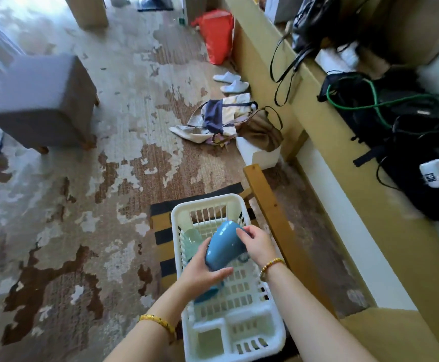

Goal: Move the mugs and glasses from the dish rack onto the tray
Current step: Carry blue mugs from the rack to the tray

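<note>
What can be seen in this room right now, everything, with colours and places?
blue mug: 1, blue, held over the rack
green cup: 1, pale green, in the rack, left side
rack: 1, white, bottom centre
stool: 1, grey, left on the carpet
red bag: 1, red, top centre on the floor
slippers: 2, white, by the bench
tote bags: a heap, navy, cream and brown, on the floor
black bags: several, black, on the bench at right
left hand: grips the mug's lower end
right hand: grips the mug's upper side
</note>
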`<state>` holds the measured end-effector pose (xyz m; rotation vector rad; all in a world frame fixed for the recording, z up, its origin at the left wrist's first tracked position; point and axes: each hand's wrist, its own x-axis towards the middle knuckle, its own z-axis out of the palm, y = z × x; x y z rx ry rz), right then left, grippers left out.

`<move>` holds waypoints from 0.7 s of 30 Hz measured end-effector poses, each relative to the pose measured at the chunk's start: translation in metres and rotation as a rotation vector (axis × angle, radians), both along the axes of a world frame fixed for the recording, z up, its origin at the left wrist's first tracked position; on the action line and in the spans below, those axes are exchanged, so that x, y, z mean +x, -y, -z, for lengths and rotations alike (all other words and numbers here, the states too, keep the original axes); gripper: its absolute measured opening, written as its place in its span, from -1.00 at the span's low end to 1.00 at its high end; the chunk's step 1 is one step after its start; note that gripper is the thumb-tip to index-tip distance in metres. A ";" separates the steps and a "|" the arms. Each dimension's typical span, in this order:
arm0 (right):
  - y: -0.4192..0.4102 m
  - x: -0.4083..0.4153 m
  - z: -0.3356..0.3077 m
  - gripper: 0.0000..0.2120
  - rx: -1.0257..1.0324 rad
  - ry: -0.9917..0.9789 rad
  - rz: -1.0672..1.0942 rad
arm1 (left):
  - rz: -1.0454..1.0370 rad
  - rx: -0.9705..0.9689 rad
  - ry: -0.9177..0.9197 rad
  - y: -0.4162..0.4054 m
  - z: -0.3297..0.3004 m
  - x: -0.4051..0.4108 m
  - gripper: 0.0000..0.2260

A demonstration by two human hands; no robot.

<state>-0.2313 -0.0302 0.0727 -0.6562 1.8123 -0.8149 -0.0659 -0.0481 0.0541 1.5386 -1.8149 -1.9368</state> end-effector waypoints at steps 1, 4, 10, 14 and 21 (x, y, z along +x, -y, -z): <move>-0.001 -0.002 -0.013 -0.87 -0.003 0.026 0.039 | 0.019 -0.022 -0.021 0.003 -0.014 0.003 -0.18; -0.008 -0.008 -0.045 -0.84 -0.028 0.221 0.243 | 0.155 -0.213 0.004 0.014 -0.059 0.012 -0.10; -0.014 0.001 -0.098 -0.79 -0.141 0.609 0.487 | 0.163 -0.640 -0.162 0.018 -0.124 0.002 -0.30; -0.025 0.005 -0.127 -0.80 -0.276 0.563 0.463 | 0.056 -0.682 -0.241 0.016 -0.145 -0.007 -0.43; -0.057 0.028 -0.148 -0.67 -0.420 -0.120 0.241 | -0.358 -0.461 -0.373 0.016 -0.165 -0.031 -0.61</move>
